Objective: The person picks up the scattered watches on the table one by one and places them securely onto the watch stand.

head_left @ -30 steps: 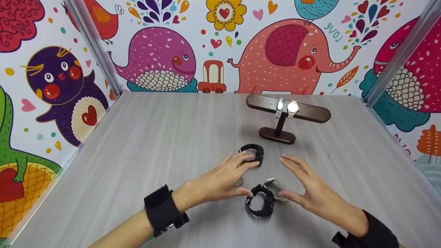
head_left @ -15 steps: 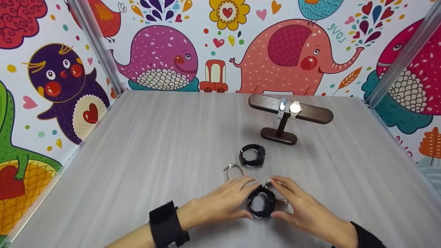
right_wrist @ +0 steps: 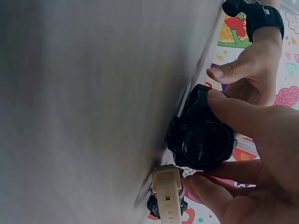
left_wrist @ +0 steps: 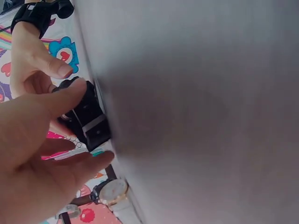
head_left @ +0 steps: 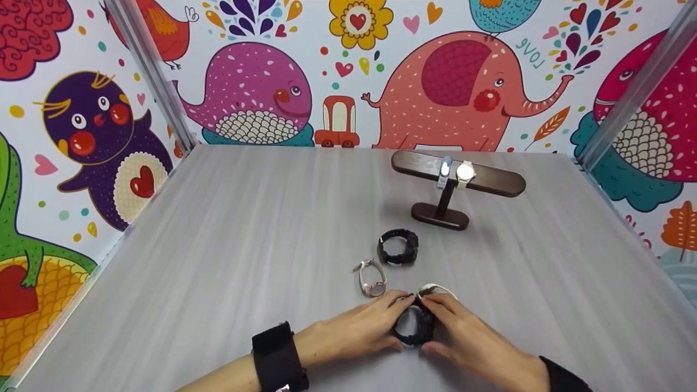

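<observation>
Near the front of the table, a black wristwatch (head_left: pixel 423 325) with a closed strap stands on its side between both hands. My left hand (head_left: pixel 362 333) holds its strap side, thumb toward me and fingers at the far edge. From the other side my right hand (head_left: pixel 472 338) grips the watch case; in the right wrist view the thumb and fingers lie at opposite edges of the dark dial (right_wrist: pixel 204 143). A white-strapped watch (head_left: pixel 440 288) is partly hidden behind the right fingers. Just beyond the left hand lies a small pale-strapped watch (head_left: pixel 373 280).
Farther off, another black watch (head_left: pixel 399 247) stands on its side. Behind it is a dark wooden T-shaped watch stand (head_left: pixel 493 179) bearing a light blue-grey band (head_left: pixel 444 171) and a cream watch (head_left: pixel 465 173). Cartoon-printed walls (head_left: pixel 348 71) border the grey table (head_left: pixel 245 228).
Both hands have come toward me and closed in on the nearer black watch from either side. The left hand has left the far black watch, uncovering the small pale-strapped one.
</observation>
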The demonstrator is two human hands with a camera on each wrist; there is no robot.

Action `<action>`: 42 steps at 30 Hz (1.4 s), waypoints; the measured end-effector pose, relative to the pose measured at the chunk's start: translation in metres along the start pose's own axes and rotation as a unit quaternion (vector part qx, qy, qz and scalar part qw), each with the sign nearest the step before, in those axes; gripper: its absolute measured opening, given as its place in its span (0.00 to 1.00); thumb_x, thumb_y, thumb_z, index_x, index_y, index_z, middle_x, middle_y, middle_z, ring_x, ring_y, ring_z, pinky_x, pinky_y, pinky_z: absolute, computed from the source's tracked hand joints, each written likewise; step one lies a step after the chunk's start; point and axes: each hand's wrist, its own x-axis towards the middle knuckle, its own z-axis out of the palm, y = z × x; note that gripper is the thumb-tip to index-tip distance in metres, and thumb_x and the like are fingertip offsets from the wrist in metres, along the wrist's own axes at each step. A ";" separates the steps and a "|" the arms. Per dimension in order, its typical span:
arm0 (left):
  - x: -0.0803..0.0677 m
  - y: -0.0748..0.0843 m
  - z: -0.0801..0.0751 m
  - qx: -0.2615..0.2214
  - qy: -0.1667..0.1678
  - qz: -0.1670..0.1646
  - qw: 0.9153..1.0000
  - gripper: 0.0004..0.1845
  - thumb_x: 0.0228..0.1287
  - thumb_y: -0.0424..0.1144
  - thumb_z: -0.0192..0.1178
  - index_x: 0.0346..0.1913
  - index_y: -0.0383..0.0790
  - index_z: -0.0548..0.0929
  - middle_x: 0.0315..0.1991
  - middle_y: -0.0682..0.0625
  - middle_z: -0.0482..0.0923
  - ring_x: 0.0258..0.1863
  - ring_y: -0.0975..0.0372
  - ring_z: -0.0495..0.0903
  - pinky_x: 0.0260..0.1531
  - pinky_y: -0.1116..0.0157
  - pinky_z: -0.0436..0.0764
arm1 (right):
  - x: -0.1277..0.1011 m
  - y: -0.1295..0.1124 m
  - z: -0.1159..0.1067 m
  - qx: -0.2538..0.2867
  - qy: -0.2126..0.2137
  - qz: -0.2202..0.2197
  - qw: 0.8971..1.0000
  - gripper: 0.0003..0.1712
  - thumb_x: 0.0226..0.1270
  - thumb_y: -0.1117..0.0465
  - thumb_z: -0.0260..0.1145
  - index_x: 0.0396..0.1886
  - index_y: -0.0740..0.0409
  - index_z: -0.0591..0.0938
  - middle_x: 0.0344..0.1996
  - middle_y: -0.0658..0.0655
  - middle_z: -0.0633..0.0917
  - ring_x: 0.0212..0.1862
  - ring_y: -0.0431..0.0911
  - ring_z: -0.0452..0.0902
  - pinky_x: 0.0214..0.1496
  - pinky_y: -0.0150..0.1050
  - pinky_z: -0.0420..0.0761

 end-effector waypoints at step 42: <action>0.014 0.005 -0.055 -0.161 0.145 0.001 0.976 0.47 0.57 0.36 0.73 0.76 0.30 0.59 0.69 0.38 0.62 0.68 0.51 0.72 0.71 0.64 0.71 | 0.048 0.000 -0.059 0.030 0.127 -0.080 0.988 0.48 0.45 0.62 0.84 0.69 0.65 0.73 0.56 0.58 0.83 0.54 0.51 0.83 0.67 0.17 0.67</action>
